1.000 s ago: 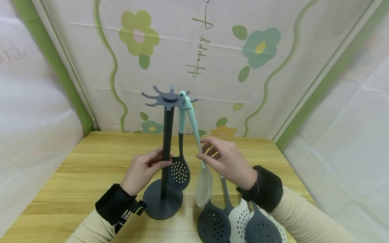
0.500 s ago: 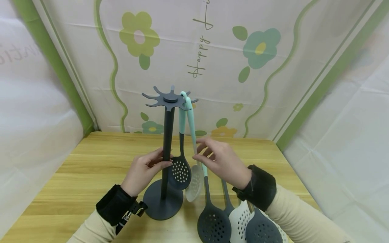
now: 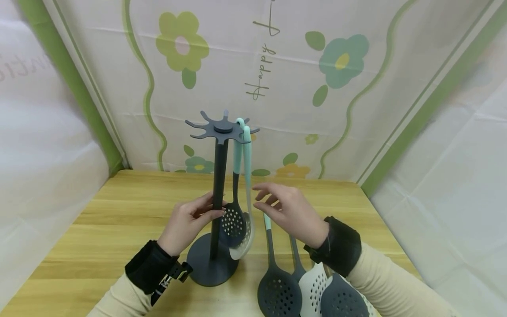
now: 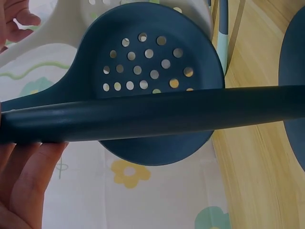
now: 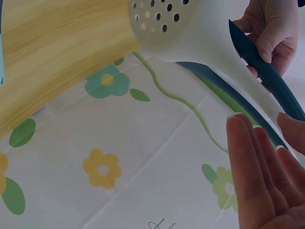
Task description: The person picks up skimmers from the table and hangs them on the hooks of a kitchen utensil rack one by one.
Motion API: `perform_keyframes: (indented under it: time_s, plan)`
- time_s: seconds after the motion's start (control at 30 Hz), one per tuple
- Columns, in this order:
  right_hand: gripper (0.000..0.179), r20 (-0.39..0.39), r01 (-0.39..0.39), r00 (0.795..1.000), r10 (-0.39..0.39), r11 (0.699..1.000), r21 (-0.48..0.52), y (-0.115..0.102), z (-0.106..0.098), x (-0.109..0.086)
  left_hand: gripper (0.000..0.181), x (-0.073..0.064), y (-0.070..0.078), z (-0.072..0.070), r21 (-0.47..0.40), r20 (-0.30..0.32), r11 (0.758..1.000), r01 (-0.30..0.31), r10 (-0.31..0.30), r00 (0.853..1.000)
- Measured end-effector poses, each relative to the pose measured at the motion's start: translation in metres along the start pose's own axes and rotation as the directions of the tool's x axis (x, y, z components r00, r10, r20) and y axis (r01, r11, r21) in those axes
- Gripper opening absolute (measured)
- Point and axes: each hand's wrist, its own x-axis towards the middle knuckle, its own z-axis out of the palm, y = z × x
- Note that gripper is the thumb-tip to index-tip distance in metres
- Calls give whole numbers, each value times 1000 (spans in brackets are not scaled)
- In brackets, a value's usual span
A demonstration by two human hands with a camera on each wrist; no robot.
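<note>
A dark utensil stand (image 3: 219, 171) with a round base and hooked top stands upright on the table. My left hand (image 3: 185, 221) grips its pole between thumb and fingers. From the stand's top hang two slotted spoons with mint handles: a dark slotted spoon (image 4: 86, 71) and, just beside it, a white slotted spoon (image 5: 200, 43) partly behind the dark one. My right hand (image 3: 291, 210) is just right of the white spoon's handle, thumb and fingers apart with nothing between them. In the right wrist view a gap shows between those fingers and the handle.
On the wooden table (image 3: 119, 220) at front right lie several more utensils, including a dark slotted spoon (image 3: 272, 281), a white slotted utensil (image 3: 306, 281) and a dark slotted turner (image 3: 336, 288). My right forearm hides part of them. A flower-printed cloth (image 3: 285, 110) stands behind the table.
The white slotted spoon has swung left to hang behind the dark one. My right hand has moved slightly left and let go of it. The left hand keeps its grip on the pole.
</note>
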Motion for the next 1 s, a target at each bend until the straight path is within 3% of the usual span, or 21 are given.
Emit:
perform_keyframes:
  time_s: [0.53,1.0]
  plan:
    - [30,-37,-59,998,57,997,-48,16,-3,-16,47,0,0,1,7,-12,1000,3,-3,1000]
    - [27,-33,-188,982,186,979,-83,38,-6,-37,46,0,1,1,10,-14,1000,18,-18,1000]
